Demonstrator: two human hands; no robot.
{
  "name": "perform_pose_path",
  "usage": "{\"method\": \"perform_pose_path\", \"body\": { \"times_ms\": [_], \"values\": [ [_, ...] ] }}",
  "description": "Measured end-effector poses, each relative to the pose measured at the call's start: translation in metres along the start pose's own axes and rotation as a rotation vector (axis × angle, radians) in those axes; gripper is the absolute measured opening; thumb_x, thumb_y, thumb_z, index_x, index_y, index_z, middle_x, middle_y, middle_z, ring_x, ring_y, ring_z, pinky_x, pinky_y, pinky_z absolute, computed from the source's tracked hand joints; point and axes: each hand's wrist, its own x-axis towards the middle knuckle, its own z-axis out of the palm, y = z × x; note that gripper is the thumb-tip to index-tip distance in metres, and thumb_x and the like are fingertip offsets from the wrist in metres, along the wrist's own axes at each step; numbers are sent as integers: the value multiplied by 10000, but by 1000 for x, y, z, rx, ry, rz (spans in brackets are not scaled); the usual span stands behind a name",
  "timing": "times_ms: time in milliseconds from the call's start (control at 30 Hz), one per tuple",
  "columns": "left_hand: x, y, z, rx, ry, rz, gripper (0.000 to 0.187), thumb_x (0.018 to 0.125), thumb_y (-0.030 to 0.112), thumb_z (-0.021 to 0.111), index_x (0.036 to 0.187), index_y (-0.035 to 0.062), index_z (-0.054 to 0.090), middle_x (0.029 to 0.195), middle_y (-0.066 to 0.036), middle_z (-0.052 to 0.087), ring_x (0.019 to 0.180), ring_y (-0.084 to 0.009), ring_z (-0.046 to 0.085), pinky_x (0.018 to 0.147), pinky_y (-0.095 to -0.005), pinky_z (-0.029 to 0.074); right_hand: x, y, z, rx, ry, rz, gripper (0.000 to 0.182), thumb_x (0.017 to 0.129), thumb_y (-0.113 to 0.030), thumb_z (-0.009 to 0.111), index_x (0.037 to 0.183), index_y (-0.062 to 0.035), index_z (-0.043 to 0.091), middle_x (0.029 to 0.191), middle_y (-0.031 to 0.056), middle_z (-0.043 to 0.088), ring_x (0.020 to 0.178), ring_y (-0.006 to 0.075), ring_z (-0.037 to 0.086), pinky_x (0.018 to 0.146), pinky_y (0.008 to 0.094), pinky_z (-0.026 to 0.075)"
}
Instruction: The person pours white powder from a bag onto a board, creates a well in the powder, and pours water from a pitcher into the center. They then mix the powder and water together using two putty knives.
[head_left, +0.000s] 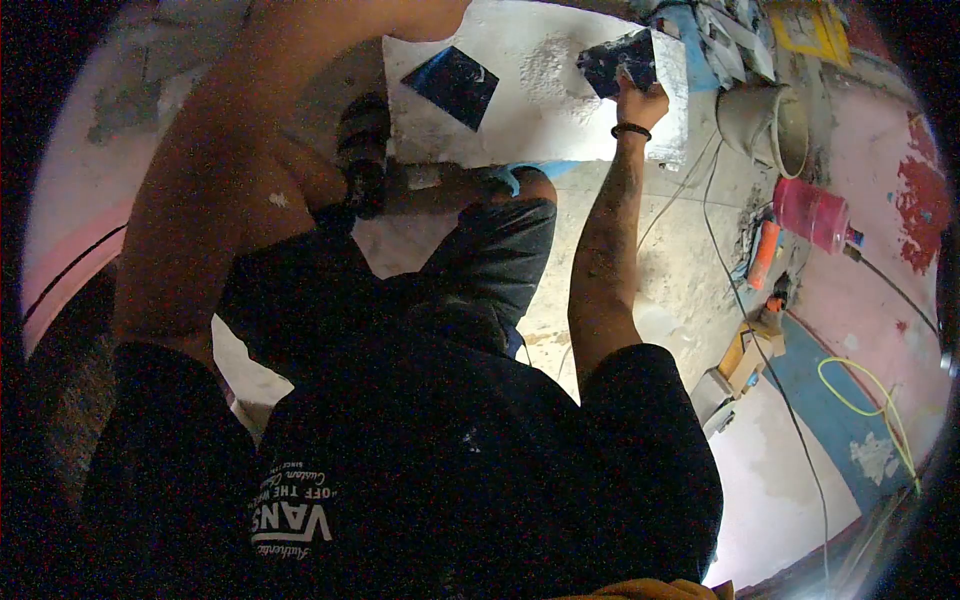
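My right hand (641,101), with a dark bracelet at the wrist, is closed on the lower edge of a dark, roughly square piece (618,65) smeared with white. It is over the right part of a white board (540,135). Left of it on the board lies a dark blue square piece (452,88), turned cornerwise. My left arm reaches up across the left side, and my left hand (430,18) is at the top edge beside the board. Its fingers are not visible.
Right of the board are a grey bucket (750,125) on its side, a pink bottle (812,215), an orange cylinder (764,255) and a small cardboard box (745,362). A thin cable (738,285) crosses the floor. Crumpled papers (725,40) are at the upper right.
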Motion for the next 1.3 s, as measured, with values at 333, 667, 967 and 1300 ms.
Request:
{"method": "perform_pose_path", "body": {
  "times_ms": [333, 667, 967, 1300],
  "values": [
    [2, -4, 6, -80, 81, -6, 310, 750, 83, 523, 1050, 9, 516, 1000, -181, 561, 918, -276, 556, 757, -359, 452, -18, 10, 2, -215, 55, 31, 288, 569, -205, 750, 616, 35, 599, 611, 145, 615, 565, 243, 599, 559, 334, 456],
    [-1, 1, 6, -42, 89, 49, 337, 741, 91, 535, 1059, -11, 495, 1001, -195, 553, 926, -300, 546, 766, -369, 446, 3, -19, -28, -47, 20, 11, 304, 623, -225, 732, 654, 43, 593, 616, 161, 604, 554, 252, 584, 547, 320, 449],
    [-3, 1, 3, -49, 57, 8, 325, 750, 88, 530, 1059, -8, 497, 1012, -194, 550, 931, -294, 545, 777, -368, 443, -6, -1, -21, -489, -142, -266, 185, 672, -190, 593, 789, -55, 642, 719, 153, 614, 666, 313, 598, 612, 352, 483],
    [8, -6, 11, 17, 65, 67, 314, 743, 102, 539, 1033, -13, 507, 950, -196, 569, 876, -290, 566, 737, -377, 456, -13, -5, -21, -383, -83, -341, 193, 615, -94, 591, 801, -73, 640, 718, 138, 616, 667, 302, 601, 609, 334, 487]
  ]
}}
